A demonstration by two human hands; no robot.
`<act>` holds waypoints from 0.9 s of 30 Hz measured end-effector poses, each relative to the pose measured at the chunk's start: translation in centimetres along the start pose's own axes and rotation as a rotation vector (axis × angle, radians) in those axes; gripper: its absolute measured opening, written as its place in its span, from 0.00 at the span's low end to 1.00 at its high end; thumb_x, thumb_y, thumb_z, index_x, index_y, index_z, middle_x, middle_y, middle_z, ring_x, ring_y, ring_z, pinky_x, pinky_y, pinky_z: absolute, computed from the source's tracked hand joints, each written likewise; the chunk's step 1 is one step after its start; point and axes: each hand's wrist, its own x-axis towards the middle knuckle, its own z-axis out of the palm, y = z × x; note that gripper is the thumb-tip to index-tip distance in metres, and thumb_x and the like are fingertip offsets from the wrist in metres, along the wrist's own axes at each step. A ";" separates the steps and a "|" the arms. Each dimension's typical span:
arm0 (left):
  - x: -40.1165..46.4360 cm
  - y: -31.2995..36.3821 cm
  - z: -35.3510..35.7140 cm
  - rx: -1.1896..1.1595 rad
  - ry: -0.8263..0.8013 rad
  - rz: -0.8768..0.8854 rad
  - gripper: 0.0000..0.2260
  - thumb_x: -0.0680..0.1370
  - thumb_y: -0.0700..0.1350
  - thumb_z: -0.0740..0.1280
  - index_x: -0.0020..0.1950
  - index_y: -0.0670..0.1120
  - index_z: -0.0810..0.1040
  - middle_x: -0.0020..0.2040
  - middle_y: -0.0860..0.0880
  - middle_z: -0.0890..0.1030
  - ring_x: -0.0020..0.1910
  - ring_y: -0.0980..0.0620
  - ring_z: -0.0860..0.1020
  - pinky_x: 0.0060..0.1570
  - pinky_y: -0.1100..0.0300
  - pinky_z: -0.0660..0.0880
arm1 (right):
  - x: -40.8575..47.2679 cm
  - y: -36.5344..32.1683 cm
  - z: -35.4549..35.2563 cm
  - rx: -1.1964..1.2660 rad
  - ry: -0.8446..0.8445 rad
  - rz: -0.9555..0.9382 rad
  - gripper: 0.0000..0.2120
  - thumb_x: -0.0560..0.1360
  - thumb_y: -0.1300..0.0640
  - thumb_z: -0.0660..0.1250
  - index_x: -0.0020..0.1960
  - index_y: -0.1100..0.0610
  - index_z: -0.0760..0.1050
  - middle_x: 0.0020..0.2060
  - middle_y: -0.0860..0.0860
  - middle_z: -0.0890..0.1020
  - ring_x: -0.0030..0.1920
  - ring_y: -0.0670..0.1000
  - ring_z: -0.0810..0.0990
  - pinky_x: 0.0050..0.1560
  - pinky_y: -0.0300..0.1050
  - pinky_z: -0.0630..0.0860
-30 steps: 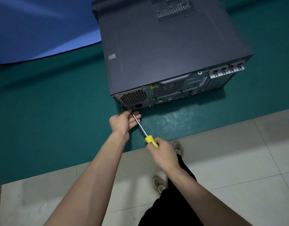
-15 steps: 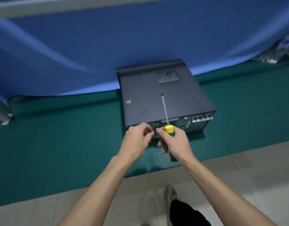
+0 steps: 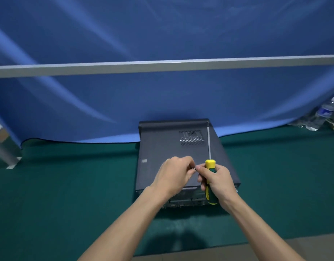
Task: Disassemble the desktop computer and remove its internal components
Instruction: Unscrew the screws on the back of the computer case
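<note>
A second before, my screwdriver [image 3: 210, 174] tip was seated at the lower left corner of the case's [image 3: 166, 147] rear panel, with my left hand [image 3: 174, 175] cupped beside the shaft. By this moment I had pulled the tool off the panel and raised my head; the shaft pointed up and away from me, clear of the case. My right hand [image 3: 218, 180] was wrapped around the green-and-yellow handle, fingers closed on it. My left hand was drawn up level with the right, fingertips pinched together just beside the right thumb. A tiny bright object [image 3: 194, 168] showed between them. I judged it to be the freed screw, but it was too small to confirm.

The case lay on its side on the green mat [image 3: 68, 194], directly beyond and partly under both hands, its rear panel facing me. The side cover was in place, with no gap visible along its edges. A blue cloth [image 3: 162, 100] hung behind the case. A water bottle [image 3: 327, 112] stood far to the right of my right hand.

Meaning for the task: one rear fastener appeared to be out. No internal component was exposed, so disassembly was at an early stage. The likely next steps were to set the screw aside where it could not roll away, then check the rear edge for other fasteners before sliding the cover.
</note>
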 end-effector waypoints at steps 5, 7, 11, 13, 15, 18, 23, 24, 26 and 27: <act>6.2 2.1 4.5 -0.017 -0.068 -0.212 0.13 0.77 0.47 0.62 0.62 0.50 0.72 0.54 0.53 0.81 0.53 0.48 0.77 0.50 0.56 0.72 | 4.7 -0.6 -6.4 0.005 0.150 0.039 0.07 0.74 0.63 0.69 0.38 0.61 0.74 0.20 0.49 0.70 0.20 0.49 0.67 0.22 0.37 0.68; 8.7 2.3 7.0 -0.012 -0.096 -0.329 0.11 0.78 0.47 0.61 0.59 0.48 0.74 0.54 0.50 0.81 0.53 0.46 0.77 0.48 0.56 0.72 | 6.7 -0.3 -9.5 -0.021 0.197 0.056 0.07 0.74 0.62 0.69 0.38 0.60 0.75 0.20 0.50 0.70 0.20 0.49 0.67 0.23 0.39 0.68; 12.6 1.9 12.0 0.020 -0.064 -0.512 0.11 0.79 0.47 0.57 0.46 0.45 0.76 0.47 0.47 0.81 0.48 0.43 0.78 0.44 0.56 0.72 | 10.6 1.5 -14.5 -0.107 0.255 0.105 0.07 0.74 0.61 0.69 0.37 0.60 0.76 0.22 0.51 0.71 0.20 0.50 0.69 0.25 0.40 0.69; 13.5 1.4 14.2 0.057 -0.020 -0.612 0.14 0.80 0.47 0.54 0.41 0.43 0.75 0.45 0.44 0.81 0.46 0.41 0.78 0.44 0.54 0.72 | 12.3 2.8 -16.1 -0.125 0.267 0.147 0.08 0.74 0.61 0.68 0.37 0.60 0.75 0.23 0.51 0.71 0.21 0.50 0.69 0.23 0.37 0.69; 13.6 1.0 16.0 0.179 0.047 -0.620 0.15 0.80 0.47 0.53 0.39 0.44 0.74 0.44 0.44 0.81 0.43 0.41 0.78 0.40 0.55 0.70 | 13.7 4.6 -17.2 -0.138 0.290 0.195 0.08 0.74 0.62 0.68 0.37 0.59 0.74 0.23 0.52 0.71 0.22 0.50 0.68 0.22 0.37 0.68; 13.4 1.2 17.8 0.358 0.093 -0.529 0.13 0.79 0.45 0.56 0.38 0.44 0.75 0.38 0.46 0.79 0.32 0.45 0.75 0.29 0.58 0.64 | 16.0 7.4 -18.3 -0.200 0.280 0.241 0.09 0.74 0.61 0.68 0.35 0.57 0.74 0.23 0.51 0.71 0.20 0.48 0.69 0.26 0.40 0.69; 13.6 0.9 18.6 0.387 0.135 -0.547 0.12 0.76 0.43 0.62 0.33 0.42 0.73 0.30 0.45 0.75 0.25 0.48 0.65 0.25 0.61 0.58 | 20.3 12.3 -17.7 -0.331 0.241 0.339 0.08 0.74 0.58 0.69 0.37 0.58 0.75 0.22 0.49 0.72 0.18 0.47 0.71 0.29 0.43 0.70; 13.7 0.9 18.6 0.386 0.149 -0.544 0.12 0.75 0.41 0.64 0.31 0.42 0.72 0.29 0.45 0.74 0.24 0.48 0.64 0.24 0.62 0.57 | 21.3 13.1 -17.5 -0.356 0.229 0.352 0.09 0.74 0.57 0.69 0.37 0.58 0.73 0.23 0.49 0.73 0.19 0.48 0.72 0.30 0.44 0.71; 13.9 1.2 18.5 0.376 0.158 -0.548 0.13 0.72 0.39 0.68 0.28 0.42 0.70 0.26 0.45 0.72 0.22 0.49 0.61 0.25 0.66 0.53 | 23.2 14.6 -17.1 -0.411 0.221 0.366 0.11 0.74 0.56 0.68 0.35 0.57 0.71 0.25 0.51 0.74 0.25 0.52 0.75 0.34 0.48 0.75; 14.0 1.2 18.5 0.380 0.163 -0.547 0.13 0.71 0.38 0.69 0.27 0.42 0.70 0.25 0.45 0.71 0.22 0.50 0.60 0.25 0.67 0.51 | 24.1 15.1 -17.0 -0.432 0.229 0.371 0.12 0.74 0.56 0.68 0.34 0.56 0.70 0.27 0.53 0.76 0.29 0.55 0.76 0.38 0.51 0.77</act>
